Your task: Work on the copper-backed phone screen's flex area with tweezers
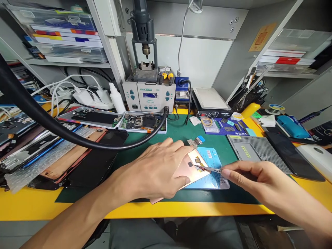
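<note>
My left hand (160,166) is closed over a thin copper-coloured phone screen panel (189,171), fingers along its far edge and thumb on the near side. A grey flex cable with a blue tab (199,139) sticks out at its far end. My right hand (252,176) pinches a pair of metal tweezers (214,169). Their tips touch, or hover just over, a small exposed circuit area (198,162) at the panel's right end. Under the panel lies a light-blue glossy sheet (216,178). My left hand hides much of the panel.
A thick black hose (85,140) arches across the left, above an opened phone (145,121) and stacked phone parts (64,155). Behind stands a soldering station (149,97). To the right are a perforated metal plate (259,152) and a black phone (294,155).
</note>
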